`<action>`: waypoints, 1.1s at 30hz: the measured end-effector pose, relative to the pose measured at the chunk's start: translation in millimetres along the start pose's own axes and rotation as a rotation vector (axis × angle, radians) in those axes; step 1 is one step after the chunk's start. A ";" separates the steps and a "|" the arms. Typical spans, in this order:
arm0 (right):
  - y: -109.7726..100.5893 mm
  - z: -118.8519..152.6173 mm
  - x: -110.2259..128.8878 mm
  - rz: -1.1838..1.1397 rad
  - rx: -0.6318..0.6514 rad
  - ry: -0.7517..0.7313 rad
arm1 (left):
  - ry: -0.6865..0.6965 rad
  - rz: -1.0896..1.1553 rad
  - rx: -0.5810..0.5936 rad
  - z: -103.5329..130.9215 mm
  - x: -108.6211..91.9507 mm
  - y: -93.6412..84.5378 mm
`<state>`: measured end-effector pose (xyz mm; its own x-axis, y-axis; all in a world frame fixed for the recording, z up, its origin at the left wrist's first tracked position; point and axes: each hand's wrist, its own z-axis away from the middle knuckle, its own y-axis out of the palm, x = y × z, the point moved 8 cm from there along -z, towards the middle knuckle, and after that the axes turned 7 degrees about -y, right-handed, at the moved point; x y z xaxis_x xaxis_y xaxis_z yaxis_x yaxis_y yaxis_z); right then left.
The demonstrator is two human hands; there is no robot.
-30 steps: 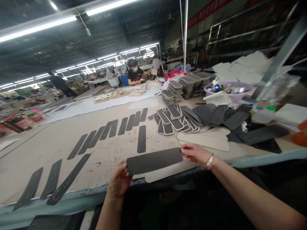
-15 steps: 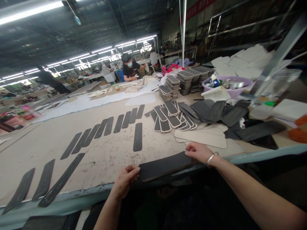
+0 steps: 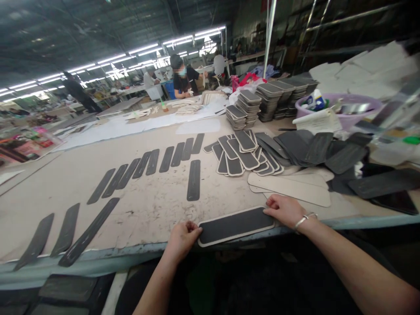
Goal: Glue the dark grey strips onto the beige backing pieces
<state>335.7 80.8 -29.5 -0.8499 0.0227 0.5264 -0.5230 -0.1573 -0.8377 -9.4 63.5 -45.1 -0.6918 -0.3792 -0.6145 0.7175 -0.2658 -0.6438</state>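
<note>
scuffed beige table (image 3: 147, 218), with strip lights (image 3: 113, 58) glowing far behind. near its front edge lies the black panel (image 3: 234, 225), on a pale backing (image 3: 236, 236) that shows as a border around it. the left hand (image 3: 182, 238) pinches the panel's left end between thumb and fingers; the right hand (image 3: 285, 210) has fingertips closed on its upper right corner. uneven pull from the two hands could skew the panel and make the border lopsided, and a nudge toward the body could tip both over the edge. its long axis runs side to side, right end slightly farther off. beyond are a lone strip (image 3: 193, 180), some pale pieces (image 3: 290, 186), bordered pieces (image 3: 243, 153), then stacks (image 3: 248, 107) and a purple basin (image 3: 351, 120).
</note>
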 end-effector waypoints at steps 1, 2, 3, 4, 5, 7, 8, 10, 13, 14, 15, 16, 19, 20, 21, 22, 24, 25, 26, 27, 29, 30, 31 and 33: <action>1.1 -0.1 -0.9 0.010 0.010 0.000 | -0.009 -0.006 0.009 1.5 -0.7 0.4; 2.3 -0.4 -2.2 0.019 0.018 -0.002 | -0.017 -0.009 0.019 3.1 -1.6 0.8; 3.8 -1.0 -4.1 0.025 0.025 -0.004 | -0.021 -0.010 0.030 4.5 -2.7 1.5; 5.3 -1.8 -6.3 0.030 0.029 -0.006 | -0.023 -0.009 0.037 5.7 -3.8 1.9; 6.6 -2.8 -8.9 0.032 0.027 -0.008 | -0.025 -0.008 0.042 6.4 -4.6 2.3; 8.8 -5.1 -13.6 0.034 0.017 -0.013 | -0.037 -0.005 0.043 6.7 -4.4 2.8; 9.6 -6.0 -15.6 0.033 0.011 -0.014 | -0.045 -0.007 0.043 6.5 -3.7 3.1; 10.6 -7.0 -17.9 0.024 0.008 -0.012 | -0.056 -0.021 0.036 5.9 -2.2 3.4; 10.8 -6.5 -17.8 0.009 0.021 -0.003 | -0.058 -0.074 0.004 5.3 -2.0 1.9; 10.5 -6.3 -17.3 0.007 0.023 -0.001 | -0.055 -0.096 -0.005 5.3 -2.7 1.3; 10.0 -6.1 -16.8 0.008 0.021 0.000 | -0.050 -0.116 -0.012 5.4 -3.8 0.7; 9.5 -5.9 -16.4 0.013 0.018 -0.002 | -0.044 -0.135 -0.018 5.5 -5.1 0.2; 8.3 -5.8 -15.4 0.039 0.000 -0.011 | -0.018 -0.181 -0.034 5.7 -9.0 -1.0; 8.1 -5.6 -15.1 0.046 -0.003 -0.014 | -0.009 -0.189 -0.039 5.7 -10.1 -1.2; 8.2 -5.4 -14.5 0.049 0.000 -0.016 | -0.002 -0.192 -0.042 5.6 -10.9 -1.3; 8.2 -5.0 -13.7 0.052 0.004 -0.017 | 0.001 -0.193 -0.042 5.4 -11.3 -1.1; 7.6 -4.0 -11.2 0.058 0.013 -0.018 | -0.006 -0.192 -0.029 4.7 -11.0 -0.1; 7.1 -3.5 -9.8 0.064 0.018 -0.015 | -0.014 -0.195 -0.019 4.4 -10.6 0.6; 6.5 -3.0 -8.4 0.072 0.023 -0.013 | -0.022 -0.199 -0.011 4.1 -10.3 0.9; 6.1 -2.5 -7.1 0.077 0.029 -0.010 | -0.028 -0.206 -0.006 4.0 -10.2 1.1; 6.1 -1.8 -5.0 0.079 0.044 -0.008 | -0.024 -0.215 -0.002 4.4 -11.4 0.8; 6.1 -1.6 -4.2 0.079 0.048 -0.008 | -0.020 -0.217 -0.002 4.8 -12.2 0.6; 5.9 -1.4 -3.7 0.080 0.048 -0.008 | -0.019 -0.216 -0.001 5.2 -12.7 0.5; 5.3 -1.3 -2.9 0.088 0.041 -0.011 | -0.022 -0.204 0.012 6.0 -13.2 1.5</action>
<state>335.3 81.2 -35.7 -0.8915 -0.0036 0.4531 -0.4434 -0.1983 -0.8741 1.3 62.9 -35.2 -0.8213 -0.3352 -0.4617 0.5635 -0.3499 -0.7484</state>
